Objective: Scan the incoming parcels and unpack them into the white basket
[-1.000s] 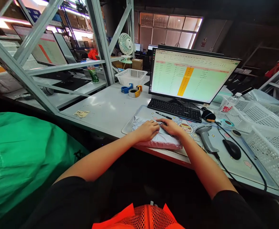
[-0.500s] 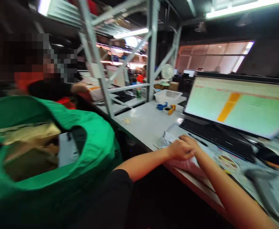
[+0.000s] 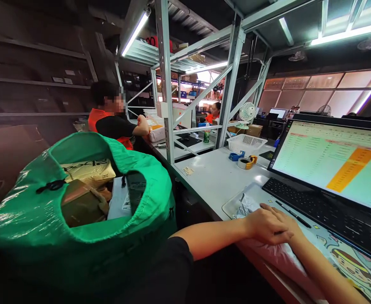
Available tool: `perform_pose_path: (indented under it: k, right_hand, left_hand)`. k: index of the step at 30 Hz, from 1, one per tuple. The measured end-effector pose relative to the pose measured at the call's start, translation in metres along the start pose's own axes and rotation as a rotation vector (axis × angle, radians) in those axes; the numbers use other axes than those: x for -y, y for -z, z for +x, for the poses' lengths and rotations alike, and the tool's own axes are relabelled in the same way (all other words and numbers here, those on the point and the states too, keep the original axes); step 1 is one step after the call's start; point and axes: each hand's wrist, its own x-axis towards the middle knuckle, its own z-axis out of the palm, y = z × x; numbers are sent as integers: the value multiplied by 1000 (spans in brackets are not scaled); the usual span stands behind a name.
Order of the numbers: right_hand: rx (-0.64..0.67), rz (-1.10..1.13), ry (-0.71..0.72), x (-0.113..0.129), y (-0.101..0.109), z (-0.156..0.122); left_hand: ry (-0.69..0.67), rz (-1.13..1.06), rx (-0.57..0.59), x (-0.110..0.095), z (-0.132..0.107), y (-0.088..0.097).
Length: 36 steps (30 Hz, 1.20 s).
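Note:
My two hands are crossed close together over a white plastic mailing bag [image 3: 277, 255] at the desk's near edge. My left hand [image 3: 263, 223] lies against my right hand, its fingers curled; whatever may be inside them is hidden. Behind it, my right hand [image 3: 283, 219] is partly covered, with its visible fingers stretched out over the mailing bag. A black pen [image 3: 295, 214] lies just beyond my hands, beside the black keyboard [image 3: 325, 223]. To the left stands a large green drawstring bag [image 3: 154, 190], its mouth wide and several parcels inside, among them a white box [image 3: 117, 198].
A monitor [image 3: 331, 156] stands at right. Blue and yellow tape dispensers [image 3: 247, 161] and a white basket [image 3: 249, 143] sit farther back on the desk [image 3: 204, 169]. Metal rack posts [image 3: 166, 84] rise behind its left end. A co-worker [image 3: 109, 118] handles a parcel beyond.
The view has swung left and steadied, so the desk and green bag appear farther right. My hands remain together over the mailing bag.

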Motion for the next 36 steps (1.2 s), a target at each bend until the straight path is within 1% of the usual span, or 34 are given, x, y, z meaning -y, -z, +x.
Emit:
perform_pose_path:
  k: [3, 5, 7, 9, 11, 13, 15, 17, 18, 20, 23, 26, 29, 31, 36]
  right_hand:
    - [90, 29, -81, 4, 10, 5]
    - [138, 59, -91, 6, 17, 8]
    - [147, 100, -89, 5, 20, 9]
    - [126, 164, -78, 0, 18, 3]
    - [111, 256, -31, -8, 17, -10]
    - [128, 327, -13, -17, 20, -32]
    - [170, 345, -74, -19, 33, -57]
    - [218, 332, -166, -16, 49, -76]
    - [230, 329, -180, -13, 56, -80]
    - [200, 313, -198, -11, 62, -81]
    - [130, 310, -213, -13, 58, -76]
    - [94, 277, -222, -15, 49, -75]
    - [98, 180, -248, -14, 46, -74]
    - [102, 134, -274, -14, 46, -72]
    - [99, 112, -290, -14, 47, -68]
  left_hand:
    - [16, 17, -15, -4, -2, -1]
    - [28, 14, -15, -6, -3, -2]
    - [49, 9, 7, -7, -3, -3]
    - [71, 6, 49, -5, -5, 0]
    - [69, -12, 109, -4, -10, 10]
    - [24, -79, 186, -8, -17, 27]
    - [-46, -185, 258, -16, -25, 47]
    - [-54, -262, 295, -22, -31, 64]
    - [-50, -287, 312, -24, -33, 70]
    - [-38, -353, 339, -23, -34, 76]
    - [-19, -413, 362, -23, -33, 80]
    - [-22, -417, 359, -25, -32, 81]
    - [-34, -419, 328, -26, -30, 77]
    - [-45, -413, 329, -25, -28, 74]
    - [-52, -357, 328, -26, -26, 68]
